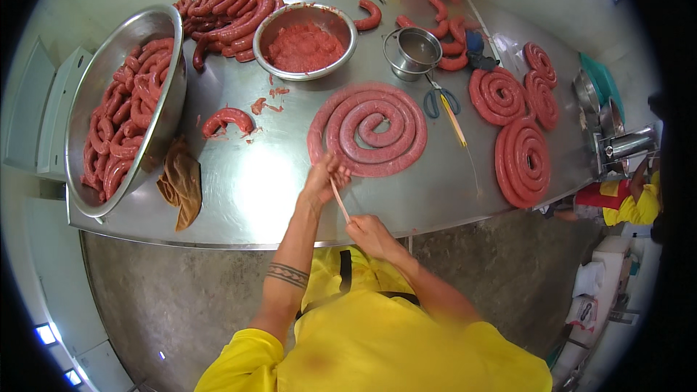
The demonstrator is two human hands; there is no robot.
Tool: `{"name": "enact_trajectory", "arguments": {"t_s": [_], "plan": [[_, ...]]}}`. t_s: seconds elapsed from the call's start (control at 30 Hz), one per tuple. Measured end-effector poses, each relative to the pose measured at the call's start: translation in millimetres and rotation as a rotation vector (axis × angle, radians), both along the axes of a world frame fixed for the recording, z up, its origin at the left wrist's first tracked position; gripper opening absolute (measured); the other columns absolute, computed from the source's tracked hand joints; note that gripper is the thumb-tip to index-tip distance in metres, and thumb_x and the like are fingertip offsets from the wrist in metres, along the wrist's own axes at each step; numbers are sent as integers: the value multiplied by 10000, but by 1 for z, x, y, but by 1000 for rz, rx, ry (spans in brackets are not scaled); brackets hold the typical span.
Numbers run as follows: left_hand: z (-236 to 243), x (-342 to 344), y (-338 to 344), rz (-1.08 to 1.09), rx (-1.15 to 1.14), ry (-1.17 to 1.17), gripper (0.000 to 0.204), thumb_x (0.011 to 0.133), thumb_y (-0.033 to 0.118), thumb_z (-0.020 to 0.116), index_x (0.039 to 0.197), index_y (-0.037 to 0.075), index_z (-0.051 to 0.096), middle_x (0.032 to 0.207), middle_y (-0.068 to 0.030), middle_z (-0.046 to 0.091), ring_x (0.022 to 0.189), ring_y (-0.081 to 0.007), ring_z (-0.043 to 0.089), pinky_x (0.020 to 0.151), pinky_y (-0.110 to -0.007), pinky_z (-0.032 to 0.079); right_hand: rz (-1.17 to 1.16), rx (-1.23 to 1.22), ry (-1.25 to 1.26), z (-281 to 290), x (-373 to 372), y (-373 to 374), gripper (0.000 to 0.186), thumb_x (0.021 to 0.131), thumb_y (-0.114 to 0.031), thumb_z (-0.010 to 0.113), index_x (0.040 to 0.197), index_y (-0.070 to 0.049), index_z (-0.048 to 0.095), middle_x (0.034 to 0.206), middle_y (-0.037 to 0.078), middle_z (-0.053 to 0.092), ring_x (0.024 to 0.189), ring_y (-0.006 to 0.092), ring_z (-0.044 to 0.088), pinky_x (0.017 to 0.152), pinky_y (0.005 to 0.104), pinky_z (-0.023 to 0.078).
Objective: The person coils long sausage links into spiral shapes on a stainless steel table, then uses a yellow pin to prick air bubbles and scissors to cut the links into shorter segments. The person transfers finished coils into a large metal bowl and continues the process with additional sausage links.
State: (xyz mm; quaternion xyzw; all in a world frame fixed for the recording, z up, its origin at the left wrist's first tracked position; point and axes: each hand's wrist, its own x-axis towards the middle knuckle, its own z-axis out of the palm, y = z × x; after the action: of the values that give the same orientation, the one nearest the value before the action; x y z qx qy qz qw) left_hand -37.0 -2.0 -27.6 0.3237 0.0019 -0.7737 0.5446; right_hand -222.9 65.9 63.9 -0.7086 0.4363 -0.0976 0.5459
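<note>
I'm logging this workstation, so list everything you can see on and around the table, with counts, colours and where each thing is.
Steel table: one, silver, centre.
Large sausage coil: one, red, before the hands.
Smaller coils: four, red, right side.
Big bowl of links: one, steel, left edge.
Pile of links: one, red, far left.
Bowl of ground meat: one, steel, far centre.
Steel cup: one, far centre.
Scissors: two pairs; other at far edge.
Cloth: one, brown, near left.
Twine: one strand, pale, between hands.
Left hand: at coil's end.
Right hand: pinching twine.
</note>
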Motion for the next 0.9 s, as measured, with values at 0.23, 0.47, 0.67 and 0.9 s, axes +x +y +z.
{"name": "enact_trajectory", "arguments": {"t_s": [0.23,0.47,0.67,0.9], "plan": [[27,-34,75,-8,126,5,464,1072,458,426,861,81,597,880,-75,651,862,-241,663,782,-408,556,-88,242,-122,-16,-11,9,304,936,-229,450,869,56,531,722,258,513,639,318,570,623,473,432],[6,-8,61,82,342,340,281,1080,210,409,836,94,489,668,17,449,583,-134,439,619,-316,469,95,214,71,-15,-21,5,314,915,-230,466,819,58,548,697,291,541,654,415,583,651,497,459],[49,27,25,164,-70,-185,355,1097,358,406,867,103,495,634,45,425,524,-69,372,498,-245,375,75,-22,-3,4,-2,-8,307,904,-234,518,823,53,590,774,318,586,779,506,606,669,539,463],[36,-9,63,165,40,-212,392,1101,375,382,1075,31,568,785,-48,619,659,-149,587,639,-310,529,-3,98,-125,-32,-8,9,321,925,-245,503,800,46,551,653,245,533,586,397,565,596,493,449]]}}
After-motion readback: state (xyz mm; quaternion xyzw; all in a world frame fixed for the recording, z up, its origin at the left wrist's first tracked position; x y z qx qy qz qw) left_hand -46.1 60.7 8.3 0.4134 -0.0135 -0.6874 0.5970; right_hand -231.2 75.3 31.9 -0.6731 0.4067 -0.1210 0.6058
